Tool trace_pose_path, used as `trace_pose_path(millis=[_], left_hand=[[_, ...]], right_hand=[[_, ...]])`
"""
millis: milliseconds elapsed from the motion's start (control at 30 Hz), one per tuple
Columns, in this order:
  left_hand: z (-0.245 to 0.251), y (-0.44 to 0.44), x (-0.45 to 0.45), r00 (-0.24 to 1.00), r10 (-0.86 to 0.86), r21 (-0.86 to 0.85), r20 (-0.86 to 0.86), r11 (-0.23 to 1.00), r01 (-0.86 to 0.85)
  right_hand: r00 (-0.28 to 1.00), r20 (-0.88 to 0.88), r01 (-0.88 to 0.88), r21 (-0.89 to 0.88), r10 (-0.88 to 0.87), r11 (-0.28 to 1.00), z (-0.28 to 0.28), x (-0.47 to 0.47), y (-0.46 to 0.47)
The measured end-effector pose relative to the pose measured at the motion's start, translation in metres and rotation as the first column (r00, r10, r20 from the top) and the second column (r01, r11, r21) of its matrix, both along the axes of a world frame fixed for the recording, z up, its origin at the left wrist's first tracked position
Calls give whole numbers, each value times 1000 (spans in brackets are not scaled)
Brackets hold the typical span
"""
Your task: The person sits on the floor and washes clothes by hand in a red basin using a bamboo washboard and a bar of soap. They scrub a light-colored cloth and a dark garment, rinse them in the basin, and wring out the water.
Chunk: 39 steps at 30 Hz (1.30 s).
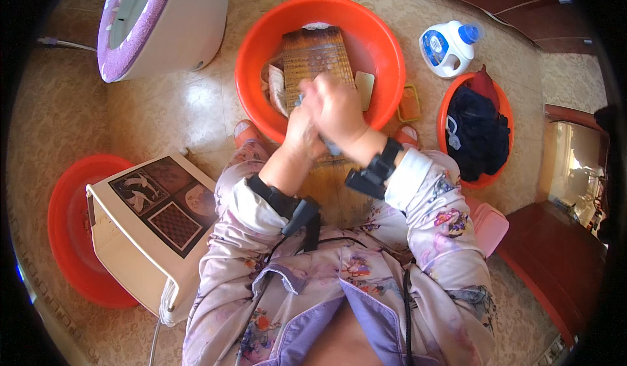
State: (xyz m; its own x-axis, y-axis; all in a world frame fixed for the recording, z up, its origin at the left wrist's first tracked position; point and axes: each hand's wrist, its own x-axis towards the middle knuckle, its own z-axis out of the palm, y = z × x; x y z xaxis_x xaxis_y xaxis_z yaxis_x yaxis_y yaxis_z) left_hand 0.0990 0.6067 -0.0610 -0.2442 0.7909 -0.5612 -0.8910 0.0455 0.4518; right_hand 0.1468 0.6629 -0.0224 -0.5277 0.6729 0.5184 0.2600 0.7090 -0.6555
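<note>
A ridged wooden washboard [316, 55] slants out of a large red plastic basin [387, 47] on the floor. Over its lower part, my left hand [301, 128] and my right hand [338, 106] are pressed together, closed on a bluish-grey wet cloth [331, 146] that shows between and below them. The right hand is blurred. Inside the basin, a pale cloth [277, 89] lies left of the board and a whitish flat bar [364, 89], perhaps soap, rests to its right.
A detergent bottle [443, 50] and a yellow-rimmed dish [409, 104] stand right of the basin. Farther right, a smaller red basin [442, 121] holds dark clothes [475, 131]. At left are a toilet [196, 28], a cream bin [132, 234] and another red basin [61, 219].
</note>
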Motion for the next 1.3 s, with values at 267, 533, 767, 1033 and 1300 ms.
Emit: trace_pose_path(millis=[267,533,767,1033,1300], left_hand=[[43,5,-52,993,-93,0,-74,996,93],[28,5,-55,993,-106,14,-54,994,107],[-19,-2,-29,946,-198,500,257,865,45],[25,6,-18,992,-30,-107,126,993,44],[47,9,-11,1000,-19,-228,-19,973,14]], right_hand=[[976,168,-83,-290,136,954,-8,24,37],[848,-510,-386,-783,-147,488,0,27,41],[994,81,-52,-258,76,965,1,4,-1],[984,-95,-144,69,150,987,-1,0,-3],[974,21,-225,-58,226,973,4,6,-10]])
